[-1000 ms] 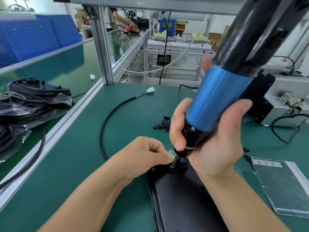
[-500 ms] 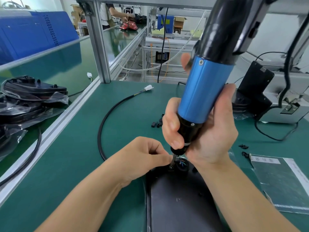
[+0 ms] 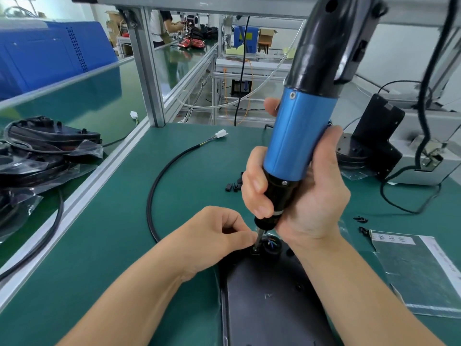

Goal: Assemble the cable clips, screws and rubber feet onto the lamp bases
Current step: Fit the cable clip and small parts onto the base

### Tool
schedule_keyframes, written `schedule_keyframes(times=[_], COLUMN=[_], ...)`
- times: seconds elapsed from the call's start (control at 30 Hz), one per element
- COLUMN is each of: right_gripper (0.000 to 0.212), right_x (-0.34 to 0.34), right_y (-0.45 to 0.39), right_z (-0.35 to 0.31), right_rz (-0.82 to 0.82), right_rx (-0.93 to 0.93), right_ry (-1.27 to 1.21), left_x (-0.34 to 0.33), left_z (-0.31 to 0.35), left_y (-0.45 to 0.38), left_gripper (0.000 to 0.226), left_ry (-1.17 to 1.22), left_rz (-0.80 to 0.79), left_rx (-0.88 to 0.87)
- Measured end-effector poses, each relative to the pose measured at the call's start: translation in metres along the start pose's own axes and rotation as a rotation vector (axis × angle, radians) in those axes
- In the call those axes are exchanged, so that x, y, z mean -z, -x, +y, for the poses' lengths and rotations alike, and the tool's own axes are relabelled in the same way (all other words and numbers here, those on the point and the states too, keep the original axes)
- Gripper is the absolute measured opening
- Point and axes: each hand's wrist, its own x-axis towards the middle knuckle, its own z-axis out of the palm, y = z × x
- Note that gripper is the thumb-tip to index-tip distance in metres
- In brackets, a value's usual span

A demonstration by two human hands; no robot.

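Note:
A black lamp base [image 3: 269, 300] lies flat on the green mat at the near centre. My right hand [image 3: 299, 196] grips a blue and black electric screwdriver [image 3: 296, 136], held nearly upright with its bit down on a small black cable clip [image 3: 255, 250] at the base's far end. My left hand [image 3: 217, 236] has curled fingers and pinches at the bit tip and clip. A black cable [image 3: 159, 186] with a white connector [image 3: 221, 133] loops from the base across the mat. Coloured wires [image 3: 270, 243] show in a round opening beside the clip.
Loose black clips [image 3: 233, 186] lie on the mat behind my hands, two more [image 3: 361, 223] to the right. A silver foil sheet [image 3: 419, 268] lies at the right. Bagged black lamp bases [image 3: 42, 156] are stacked left beyond an aluminium rail [image 3: 74, 198]. A grey box and black stand [image 3: 379, 136] sit back right.
The screwdriver has swung from a strong rightward tilt to nearly upright, bit staying on the clip. My left hand keeps its pinch at the tip.

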Motion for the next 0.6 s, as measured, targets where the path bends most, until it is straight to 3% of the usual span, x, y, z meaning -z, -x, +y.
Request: schedule_keyframes(times=[0.2, 0.33, 0.47, 0.53, 0.6], right_gripper=[0.064, 0.061, 0.062, 0.061, 0.06], right_x=[-0.002, -0.002, 0.016, 0.029, 0.043], right_y=[0.001, 0.004, 0.015, 0.026, 0.038], right_z=[-0.002, -0.023, -0.068, -0.082, -0.089], right_rz=[0.026, 0.093, 0.297, 0.423, 0.555], right_rx=[0.003, 0.138, 0.24, 0.219, 0.174], right_ry=[0.023, 0.065, 0.286, 0.399, 0.439], left_x=[-0.001, 0.0, 0.004, 0.008, 0.01], left_z=[0.001, -0.003, -0.007, -0.005, -0.003], left_y=[-0.001, -0.001, 0.002, 0.005, 0.006], left_gripper=[0.014, 0.027, 0.011, 0.005, 0.021], left_ry=[0.0, -0.02, -0.139, -0.204, -0.268], left_rz=[-0.032, -0.002, -0.008, -0.084, -0.132], left_rx=[0.006, -0.02, -0.087, -0.106, -0.112])
